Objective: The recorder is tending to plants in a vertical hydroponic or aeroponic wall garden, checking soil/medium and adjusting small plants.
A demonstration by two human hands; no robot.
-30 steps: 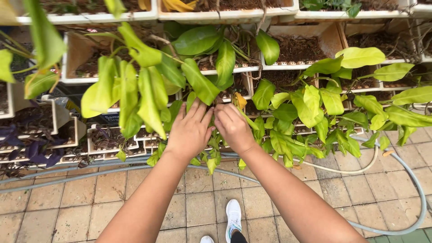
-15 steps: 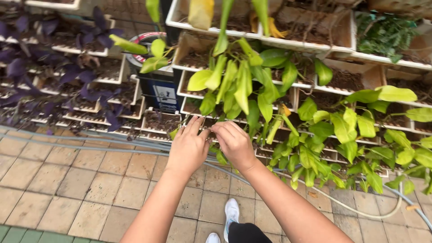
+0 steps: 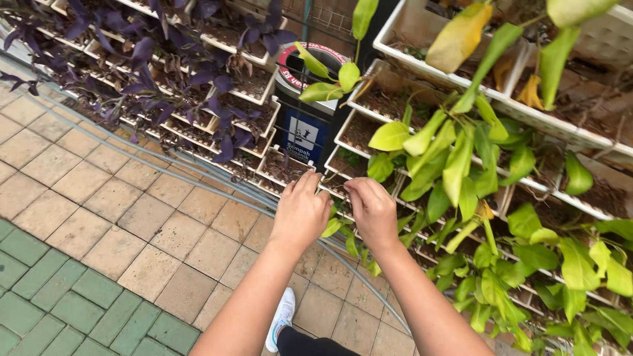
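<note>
Both hands reach side by side into the low green leafy plant (image 3: 422, 171): left hand (image 3: 301, 212) loosely open, right hand (image 3: 373, 209) curled, its grip hidden.

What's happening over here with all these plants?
A person is standing on a paved walkway and reaching both bare hands into tiered white planter trays. The left hand and right hand are close together among the lowest green leaves; whether they grip anything is hidden. Purple-leaved plants fill the trays to the left, a dark bin stands between the two groups, and hoses run along the ground.
</note>
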